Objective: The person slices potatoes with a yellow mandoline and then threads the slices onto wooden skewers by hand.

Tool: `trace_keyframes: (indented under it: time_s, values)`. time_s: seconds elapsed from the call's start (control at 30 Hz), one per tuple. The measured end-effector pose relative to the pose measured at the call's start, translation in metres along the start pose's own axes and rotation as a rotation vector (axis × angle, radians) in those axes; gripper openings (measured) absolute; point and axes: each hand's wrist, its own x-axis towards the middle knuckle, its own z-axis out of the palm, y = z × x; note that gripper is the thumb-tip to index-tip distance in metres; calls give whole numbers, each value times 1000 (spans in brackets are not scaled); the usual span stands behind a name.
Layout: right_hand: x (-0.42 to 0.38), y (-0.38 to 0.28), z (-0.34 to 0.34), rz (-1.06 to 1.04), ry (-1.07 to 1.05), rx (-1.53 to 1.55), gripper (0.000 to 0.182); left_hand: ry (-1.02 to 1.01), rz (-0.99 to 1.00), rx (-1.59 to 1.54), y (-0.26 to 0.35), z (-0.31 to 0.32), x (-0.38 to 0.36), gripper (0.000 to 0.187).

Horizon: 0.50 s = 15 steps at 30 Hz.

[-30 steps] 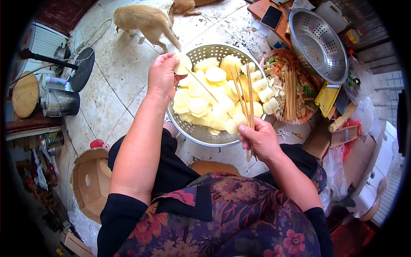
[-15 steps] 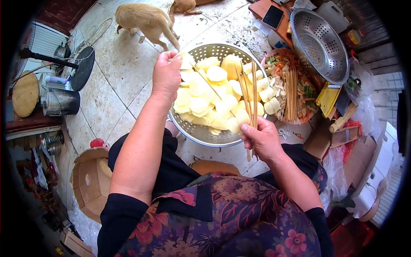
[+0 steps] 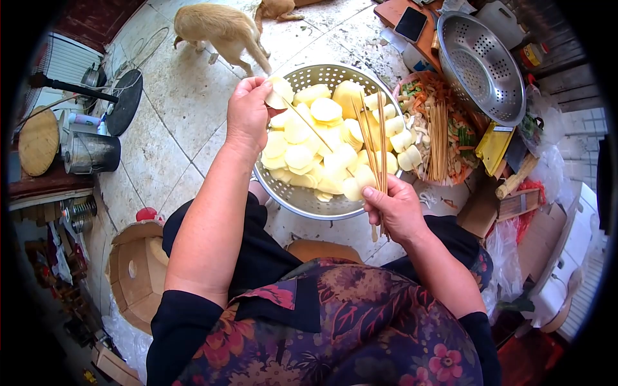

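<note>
My left hand [image 3: 248, 110] pinches a pale potato slice [image 3: 279, 92] at the upper left of the metal colander [image 3: 291, 207]. From that slice a thin bamboo skewer [image 3: 309, 126] slants down over the pile toward my right hand [image 3: 394, 209]. There, my thumb and fingers close on several bamboo skewers [image 3: 384, 151], with potato slices [image 3: 358, 184] bunched just beside the thumb. Beneath both hands, many round potato slices [image 3: 298, 156] lie heaped in the colander, between my knees. Skewered white pieces [image 3: 402, 140] rest along its right rim.
Right of the colander, a basin of cut vegetables [image 3: 460, 135] carries a bundle of skewers [image 3: 438, 138]. A second colander [image 3: 479, 71] leans above it. A dog [image 3: 219, 32] stands on the tiles ahead. At lower left is a cardboard box [image 3: 132, 270]; a phone [image 3: 411, 24] lies upper right.
The slice in my left hand has turned flatter toward the camera and shifted slightly down and right. More of the slanting skewer shows. My right hand has barely moved.
</note>
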Motion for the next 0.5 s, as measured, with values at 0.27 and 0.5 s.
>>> trace_keyframes:
  time_s: [0.27,0.5]
  values:
    - [0,0,0,11,-3,-15,12,-10,2,-43,-1,-5,4,12]
    - [1,-2,-1,36,0,-48,12,-111,112,88,-2,-1,1,12]
